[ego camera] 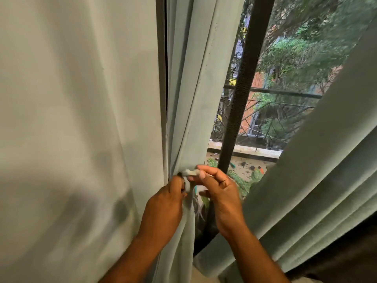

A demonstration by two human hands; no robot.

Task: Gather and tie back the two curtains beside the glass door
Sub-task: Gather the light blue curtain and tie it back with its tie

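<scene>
A pale green curtain [195, 94] hangs gathered into narrow folds beside the glass door [285, 78]. My left hand [165, 207] grips the bunched cloth at waist height, next to a dark ring or hook. My right hand [220, 190] pinches a thin pale tie-back strip [190, 172] that lies across the gathered folds. A second pale green curtain [326, 170] slants down the right side, hanging loose in broad pleats.
A white wall [71, 119] fills the left half. The door's dark vertical frame bar [242, 88] stands just behind the gathered curtain. Through the glass I see a balcony railing [271, 111], trees and a brick building.
</scene>
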